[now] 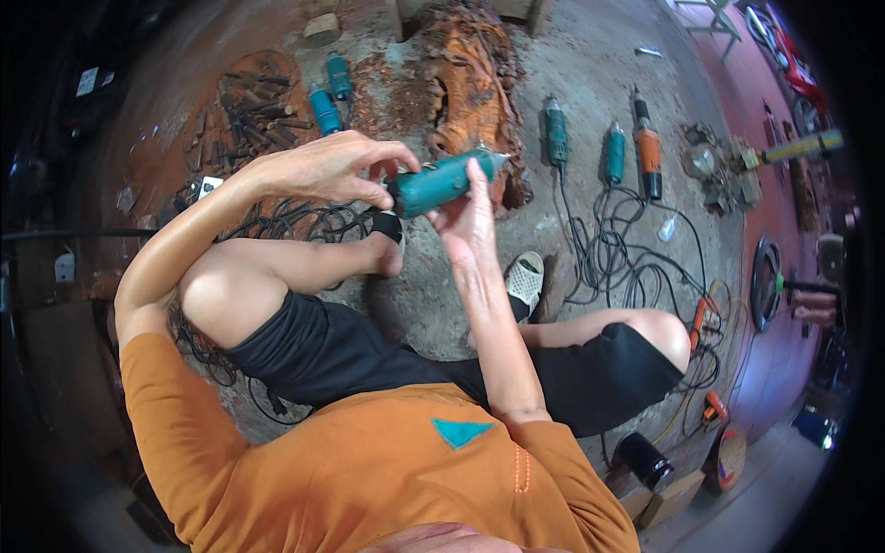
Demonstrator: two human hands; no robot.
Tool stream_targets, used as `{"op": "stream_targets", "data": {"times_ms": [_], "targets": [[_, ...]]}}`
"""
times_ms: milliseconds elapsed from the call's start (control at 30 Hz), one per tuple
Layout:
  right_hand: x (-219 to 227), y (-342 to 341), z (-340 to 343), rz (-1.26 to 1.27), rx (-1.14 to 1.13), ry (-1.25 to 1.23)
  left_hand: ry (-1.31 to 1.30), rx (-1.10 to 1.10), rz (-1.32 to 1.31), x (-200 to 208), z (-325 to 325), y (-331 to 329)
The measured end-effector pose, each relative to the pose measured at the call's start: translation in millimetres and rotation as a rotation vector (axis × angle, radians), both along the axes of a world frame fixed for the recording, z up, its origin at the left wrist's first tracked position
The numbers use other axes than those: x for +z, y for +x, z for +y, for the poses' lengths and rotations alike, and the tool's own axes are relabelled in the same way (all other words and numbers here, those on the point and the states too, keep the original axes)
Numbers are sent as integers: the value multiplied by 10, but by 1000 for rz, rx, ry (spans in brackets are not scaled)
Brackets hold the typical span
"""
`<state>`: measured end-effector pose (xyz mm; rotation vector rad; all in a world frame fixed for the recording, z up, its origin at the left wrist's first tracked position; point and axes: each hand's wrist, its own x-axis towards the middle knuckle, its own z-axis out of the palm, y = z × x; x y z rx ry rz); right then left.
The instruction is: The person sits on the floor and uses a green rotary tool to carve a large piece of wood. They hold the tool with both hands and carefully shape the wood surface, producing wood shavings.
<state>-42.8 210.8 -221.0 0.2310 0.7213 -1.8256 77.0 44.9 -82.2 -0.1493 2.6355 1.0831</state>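
Note:
A green die grinder (442, 183) is held up above the floor, its pointed metal nose to the right. My right hand (468, 217) grips its body from below, thumb laid over the near side. At the tool's rear end, the thumb and fingers of my left hand (346, 168) curl around the tail; exactly what they pinch there is partly hidden. Just beyond the grinder lies a long carved piece of orange-brown wood (472, 78) with a rough, dark edge.
Green grinders (555, 134) and an orange-bodied one (649, 157) lie right, with tangled black cords (608, 244). Two blue-green power tools (324, 111) and a heap of carving bits or chisels (249, 106) lie left. A metal-and-wood clamp-like stand (719, 170) is far right.

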Motion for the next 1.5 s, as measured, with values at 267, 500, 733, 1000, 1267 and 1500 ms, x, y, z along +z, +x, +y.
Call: {"op": "stream_targets", "data": {"times_ms": [267,500,733,1000,1267,1500], "targets": [[-232,447,-46,-85,133,-39,-251,-84,-71,-7,95,287],[-345,645,-136,-90,193,-10,-400,-112,-98,-48,127,525],[-289,613,-169,1,148,-28,-433,-79,-25,-70,149,563],[-314,575,-185,-3,110,-85,-481,-97,43,22,174,518],[-320,557,-201,-11,97,-66,-504,-93,-63,23,141,444],[-149,538,-222,49,33,-49,-499,-84,-25,32,97,426]]}}
